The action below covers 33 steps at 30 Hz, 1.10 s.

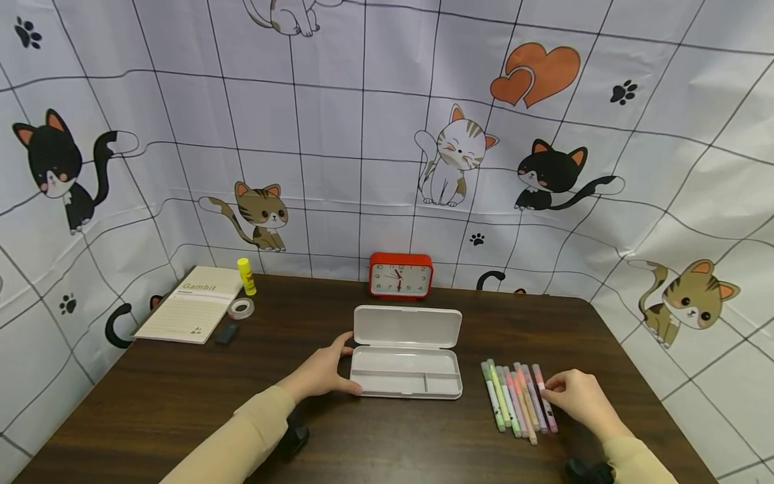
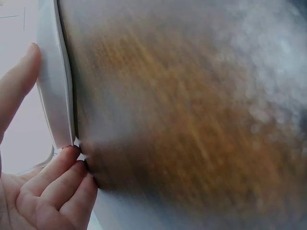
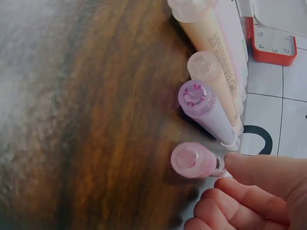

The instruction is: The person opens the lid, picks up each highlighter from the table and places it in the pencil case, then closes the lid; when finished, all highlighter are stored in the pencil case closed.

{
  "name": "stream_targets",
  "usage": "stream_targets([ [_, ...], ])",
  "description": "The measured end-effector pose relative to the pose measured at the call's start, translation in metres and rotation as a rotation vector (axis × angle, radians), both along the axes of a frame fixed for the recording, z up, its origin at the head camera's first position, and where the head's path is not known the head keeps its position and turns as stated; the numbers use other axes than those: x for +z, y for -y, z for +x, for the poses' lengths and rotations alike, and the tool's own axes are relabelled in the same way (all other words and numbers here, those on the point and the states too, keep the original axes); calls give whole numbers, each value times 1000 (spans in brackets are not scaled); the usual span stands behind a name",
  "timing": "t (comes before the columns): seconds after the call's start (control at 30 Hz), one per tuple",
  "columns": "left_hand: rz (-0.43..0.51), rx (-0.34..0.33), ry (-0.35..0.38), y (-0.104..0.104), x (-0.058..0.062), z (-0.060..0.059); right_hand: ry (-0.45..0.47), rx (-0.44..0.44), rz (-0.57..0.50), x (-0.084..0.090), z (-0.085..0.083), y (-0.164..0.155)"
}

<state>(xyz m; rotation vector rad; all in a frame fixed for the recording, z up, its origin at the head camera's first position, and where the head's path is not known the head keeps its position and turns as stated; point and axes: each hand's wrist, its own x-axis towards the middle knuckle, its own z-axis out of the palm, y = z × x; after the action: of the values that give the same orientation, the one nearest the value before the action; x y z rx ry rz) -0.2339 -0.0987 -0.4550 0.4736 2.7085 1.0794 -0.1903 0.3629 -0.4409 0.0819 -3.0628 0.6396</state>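
Note:
A white pencil case [image 1: 406, 384] lies with its lid raised on the dark table, and I see no pens in its compartments. My left hand [image 1: 323, 370] holds the case by its left end, thumb at the front and fingers farther back. In the left wrist view, the thumb and fingertips touch the case wall [image 2: 55, 91]. To the right lies a row of several coloured markers [image 1: 506, 396]. My right hand [image 1: 582, 401] pinches the rightmost one, a pink marker [image 3: 194, 160], between thumb and forefinger. A purple marker [image 3: 197, 99] lies beside it.
At the back stands a red clock [image 1: 401, 275]. On the left are a notepad [image 1: 192, 304], a yellow glue stick [image 1: 246, 276], a roll of white tape [image 1: 241, 309] and a small dark block [image 1: 226, 334]. A cat-patterned cloth [image 1: 326, 168] surrounds the table.

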Motion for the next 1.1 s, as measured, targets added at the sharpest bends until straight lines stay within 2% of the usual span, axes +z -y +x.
stream_targets([
  [0.23,-3,0,4,0,-2,0,26,-13,23,0,0,-2],
  [0.63,7,-13,4,0,-2,-1,79,-48,-6,2,2,-5],
  [0.77,7,-15,1,-2,-1,-2,51,-62,-16,2,3,-6],
  [0.97,13,-14,2,-2,-1,-2,-52,-53,21,1,2,-6],
  [1.1,3,-15,-6,0,0,0,-74,-43,32,4,0,-1],
])
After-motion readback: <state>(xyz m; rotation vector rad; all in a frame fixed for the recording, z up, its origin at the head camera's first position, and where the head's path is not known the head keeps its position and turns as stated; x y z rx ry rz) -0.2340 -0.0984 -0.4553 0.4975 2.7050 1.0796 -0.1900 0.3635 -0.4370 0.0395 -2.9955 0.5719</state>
